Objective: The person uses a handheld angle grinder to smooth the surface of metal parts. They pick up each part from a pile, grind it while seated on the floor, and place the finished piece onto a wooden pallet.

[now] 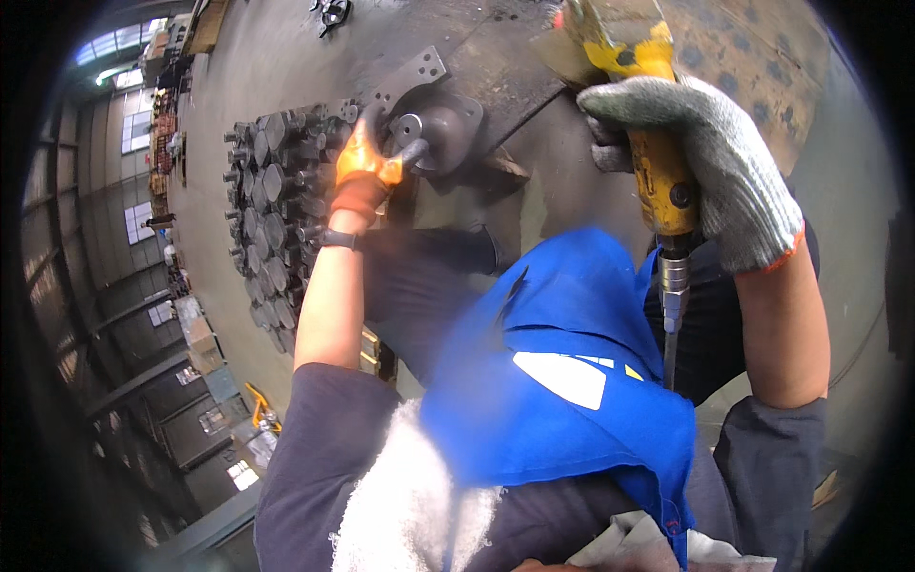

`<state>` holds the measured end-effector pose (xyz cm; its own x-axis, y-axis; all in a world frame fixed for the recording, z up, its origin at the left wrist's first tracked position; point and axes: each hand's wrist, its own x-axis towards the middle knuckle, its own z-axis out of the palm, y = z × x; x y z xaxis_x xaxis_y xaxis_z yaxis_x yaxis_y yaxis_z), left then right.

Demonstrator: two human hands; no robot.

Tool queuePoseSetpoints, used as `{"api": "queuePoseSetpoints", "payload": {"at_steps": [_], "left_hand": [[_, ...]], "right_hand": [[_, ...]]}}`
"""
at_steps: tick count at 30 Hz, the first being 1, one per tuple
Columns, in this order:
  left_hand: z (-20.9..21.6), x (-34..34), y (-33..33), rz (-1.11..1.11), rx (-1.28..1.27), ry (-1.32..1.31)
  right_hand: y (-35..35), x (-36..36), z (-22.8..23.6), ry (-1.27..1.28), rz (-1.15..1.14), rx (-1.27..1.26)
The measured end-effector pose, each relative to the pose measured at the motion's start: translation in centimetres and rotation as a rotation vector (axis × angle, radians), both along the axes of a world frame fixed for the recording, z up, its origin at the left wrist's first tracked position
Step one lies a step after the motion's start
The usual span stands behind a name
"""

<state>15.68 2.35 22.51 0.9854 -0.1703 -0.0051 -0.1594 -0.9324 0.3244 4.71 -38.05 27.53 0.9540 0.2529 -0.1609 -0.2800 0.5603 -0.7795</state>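
My right hand (724,162), in a grey knit glove, is wrapped round the body of a yellow air grinder (664,186). The tool's guarded head (624,29) points away from me, and a metal hose fitting (675,286) runs from its near end. An orange glove with dark fingertips covers my left hand (372,164). Its thumb and fingers straddle the round boss of a dark metal bracket (448,133), which has a flat arm with drilled holes. The bracket rests on the dark work surface (496,48). The grinder is apart from the bracket.
Left of the bracket stand several rows of stacked dark metal parts (272,195). A small black object (334,14) lies at the far edge. A rusty plate (762,57) is at the far right. Blue cloth (562,381) covers my lap, and shelving lines the left wall.
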Motion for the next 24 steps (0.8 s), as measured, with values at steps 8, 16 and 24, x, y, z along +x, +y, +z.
{"api": "queuePoseSetpoints", "payload": {"at_steps": [8, 16, 24], "left_hand": [[-0.4, 1.0, -2.8, -0.234, 0.149, 0.016], [-2.2, 4.1, -12.1, 0.098, 0.231, -0.140], [4.1, -2.3, -11.9, 0.012, -0.125, 0.096]], "right_hand": [[-0.4, -0.5, 1.8, 0.070, 0.054, -0.215], [-4.2, 1.0, -6.2, -0.067, 0.111, -0.063], [1.9, 0.0, -3.3, 0.056, 0.086, -0.372]]}}
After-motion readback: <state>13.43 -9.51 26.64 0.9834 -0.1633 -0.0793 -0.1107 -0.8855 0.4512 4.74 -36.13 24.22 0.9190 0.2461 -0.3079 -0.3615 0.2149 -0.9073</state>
